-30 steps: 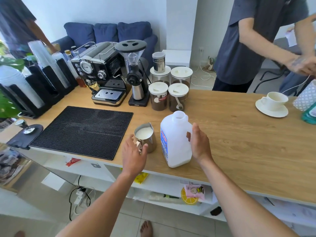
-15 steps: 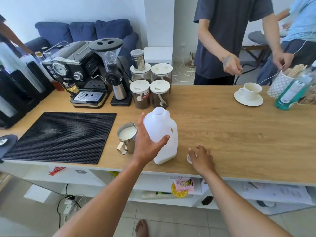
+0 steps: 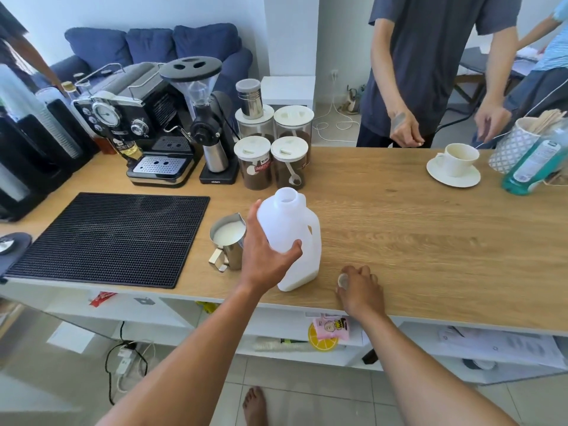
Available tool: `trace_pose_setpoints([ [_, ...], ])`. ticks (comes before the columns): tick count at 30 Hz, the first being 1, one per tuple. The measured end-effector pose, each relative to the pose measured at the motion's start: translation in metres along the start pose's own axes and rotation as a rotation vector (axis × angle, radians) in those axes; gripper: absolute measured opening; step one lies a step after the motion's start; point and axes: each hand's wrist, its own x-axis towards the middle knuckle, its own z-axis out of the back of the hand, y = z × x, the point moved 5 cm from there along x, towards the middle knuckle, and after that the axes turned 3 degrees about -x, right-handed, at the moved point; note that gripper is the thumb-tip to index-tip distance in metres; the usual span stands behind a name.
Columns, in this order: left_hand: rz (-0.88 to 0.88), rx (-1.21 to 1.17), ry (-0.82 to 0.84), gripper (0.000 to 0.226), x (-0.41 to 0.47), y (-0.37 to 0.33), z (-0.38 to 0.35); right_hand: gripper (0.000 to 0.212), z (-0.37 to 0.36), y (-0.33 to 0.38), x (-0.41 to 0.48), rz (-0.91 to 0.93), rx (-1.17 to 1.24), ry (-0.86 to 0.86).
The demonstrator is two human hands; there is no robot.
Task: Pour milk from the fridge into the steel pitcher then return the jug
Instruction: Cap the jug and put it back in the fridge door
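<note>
Head view: we are looking down on a light wooden desk [image 3: 399, 241]. Our left hand [image 3: 264, 256] is gripping the shoulder of an uncapped, upright, translucent white plastic milk jug [image 3: 292, 229], which is standing near the front edge. Just left of it, a small steel pitcher [image 3: 229, 241] is holding milk beside a black ribbed rubber mat [image 3: 113, 238]. Our right hand [image 3: 361, 290] is closing around a small round white cap [image 3: 342, 281] on the desk.
</note>
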Motion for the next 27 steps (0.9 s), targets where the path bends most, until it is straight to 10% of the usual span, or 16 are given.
trace_pose_setpoints([
  [9, -0.010, 0.004, -0.022, 0.105, -0.001, -0.004, -0.001, 0.073, 0.127, 0.048, 0.017, 0.205, 0.694, -0.284],
  [16, -0.001, -0.003, -0.037, 0.107, -0.002, -0.001, -0.001, 0.071, 0.181, 0.117, -0.009, 0.623, 0.396, -0.205],
  [27, -0.024, -0.008, -0.027, 0.105, -0.001, 0.001, -0.001, 0.074, 0.196, 0.149, -0.017, 0.703, 0.129, -0.137],
])
